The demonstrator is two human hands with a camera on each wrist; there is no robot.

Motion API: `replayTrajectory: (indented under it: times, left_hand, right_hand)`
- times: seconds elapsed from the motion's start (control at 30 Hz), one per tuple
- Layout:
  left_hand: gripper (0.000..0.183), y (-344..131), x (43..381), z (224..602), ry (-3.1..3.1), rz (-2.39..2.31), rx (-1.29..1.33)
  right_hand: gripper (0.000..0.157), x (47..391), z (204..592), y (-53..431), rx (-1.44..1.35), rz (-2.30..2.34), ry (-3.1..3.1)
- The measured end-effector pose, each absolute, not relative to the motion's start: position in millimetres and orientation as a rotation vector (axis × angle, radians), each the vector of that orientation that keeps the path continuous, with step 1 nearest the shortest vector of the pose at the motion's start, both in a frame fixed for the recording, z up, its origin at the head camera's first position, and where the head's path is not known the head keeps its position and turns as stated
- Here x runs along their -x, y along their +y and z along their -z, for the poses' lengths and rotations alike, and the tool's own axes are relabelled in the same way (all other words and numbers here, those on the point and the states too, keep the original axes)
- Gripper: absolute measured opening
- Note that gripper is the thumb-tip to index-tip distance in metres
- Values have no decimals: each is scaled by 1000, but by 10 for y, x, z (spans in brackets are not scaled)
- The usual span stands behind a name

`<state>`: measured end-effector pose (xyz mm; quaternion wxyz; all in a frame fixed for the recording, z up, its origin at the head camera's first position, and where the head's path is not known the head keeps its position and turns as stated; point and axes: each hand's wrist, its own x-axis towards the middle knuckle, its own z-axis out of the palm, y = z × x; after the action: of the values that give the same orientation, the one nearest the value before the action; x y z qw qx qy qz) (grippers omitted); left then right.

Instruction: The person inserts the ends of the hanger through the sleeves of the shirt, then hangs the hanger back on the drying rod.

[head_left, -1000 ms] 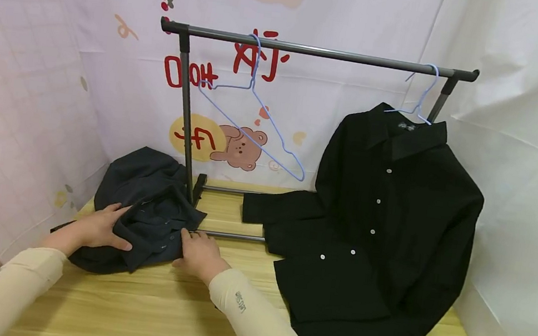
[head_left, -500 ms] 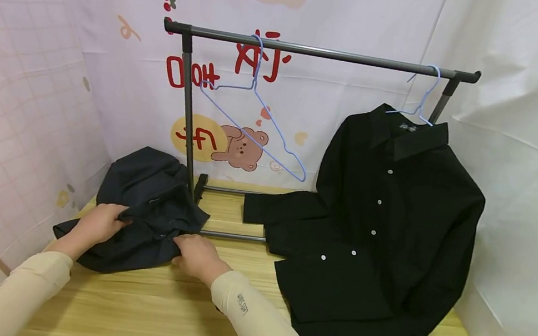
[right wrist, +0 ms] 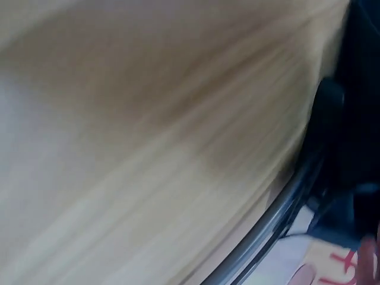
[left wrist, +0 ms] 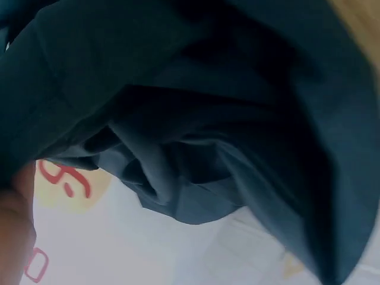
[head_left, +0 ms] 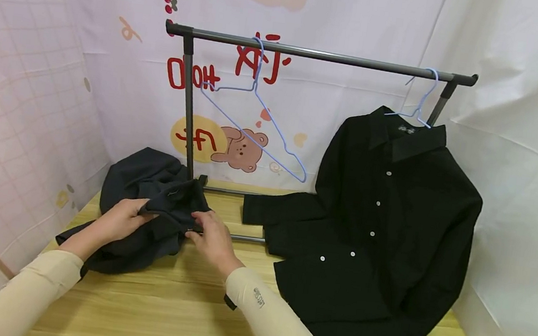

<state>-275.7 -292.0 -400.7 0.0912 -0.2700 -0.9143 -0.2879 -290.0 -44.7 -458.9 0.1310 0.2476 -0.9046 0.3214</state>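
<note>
A crumpled dark navy shirt (head_left: 157, 238) lies at the left of the table, its collar part lifted toward the rack's left post. My left hand (head_left: 122, 220) grips the fabric near the collar, fingers partly hidden in the folds. At the opposite edge of the collar, my right hand (head_left: 215, 240) pinches the cloth between thumb and fingers. Loose folds of the shirt (left wrist: 196, 113) fill most of the left wrist view, with part of my left hand (left wrist: 15, 231) at its left edge. In the right wrist view only blurred fingertips (right wrist: 366, 261) show at the lower right.
A dark metal clothes rack (head_left: 323, 55) stands behind the hands, its lower rail (head_left: 247, 239) close to the right hand. From its bar hangs a bare blue hanger (head_left: 258, 71). A black button shirt (head_left: 398, 262) hangs at the right, its hem spread on the wooden table (head_left: 170, 313).
Both hands have raised the navy shirt's collar part up and to the right. The left hand has shifted its hold inward. The black shirt and the hangers stay in place.
</note>
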Motion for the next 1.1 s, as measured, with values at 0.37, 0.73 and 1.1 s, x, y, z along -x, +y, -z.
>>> replayTrajectory:
  times: [0.37,0.73,1.1]
  left_hand:
    - [9,-2611,2624,3715,-2810,1091,1191]
    - [53,-2638,2644,3695,-2976,1278,786]
    - [12,-2628,2697,3814,-2914,1825,677]
  right_hand:
    - [89,3289,4529,-27,-576,-1181,-2882]
    - [37,3256,4353,111,-753,-1807,-2701]
    - [80,3219,4359,11,-986,-1277,-2731]
